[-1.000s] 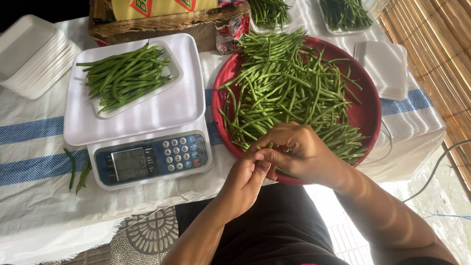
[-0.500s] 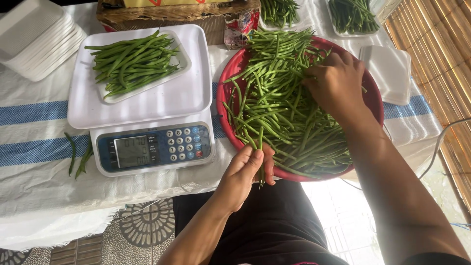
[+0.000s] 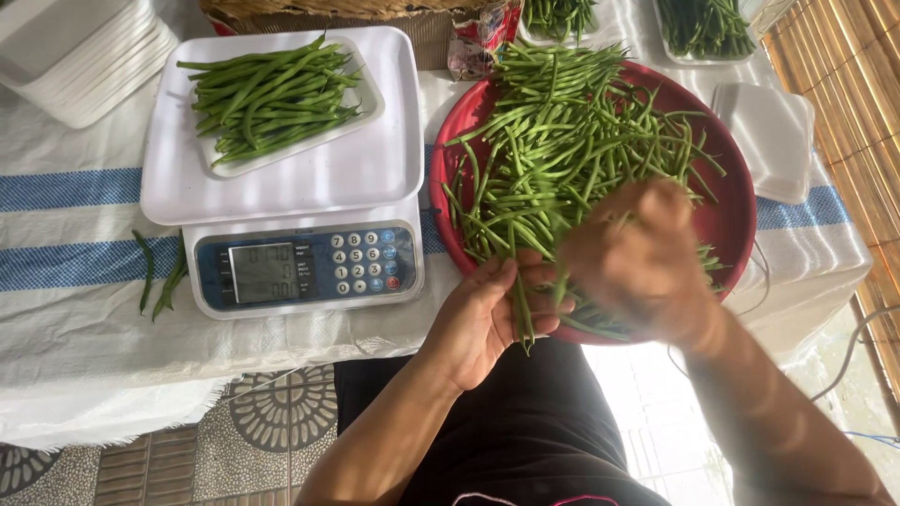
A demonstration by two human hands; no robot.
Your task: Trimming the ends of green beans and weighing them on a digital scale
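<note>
Head view, looking down at a table draped in a white cloth [image 3: 84,365] with blue stripes. Left hand [image 3: 487,319] is curling loosely around a small bunch of green beans [image 3: 521,309] at the near rim of the round red basin [image 3: 731,211], palm turned up, fingers half closed on the pods. Right hand [image 3: 642,258] is blurring with motion over the heap of loose beans [image 3: 572,141]; whether it is gripping pods cannot be told. One shallow white foam tray [image 3: 361,98] of beans [image 3: 267,94], slender, smooth and slightly curved, is lying on the white platter of the digital scale [image 3: 300,267]. Two more filled trays [image 3: 698,23] are sitting at the far edge, suggesting several portions are done, while the large heap in the basin suggests much is left. Empty foam trays [image 3: 80,56] are stacked far left, and another [image 3: 764,136] is resting right of the basin. A few stray pods [image 3: 159,272] are lying on the cloth beside the scale.
</note>
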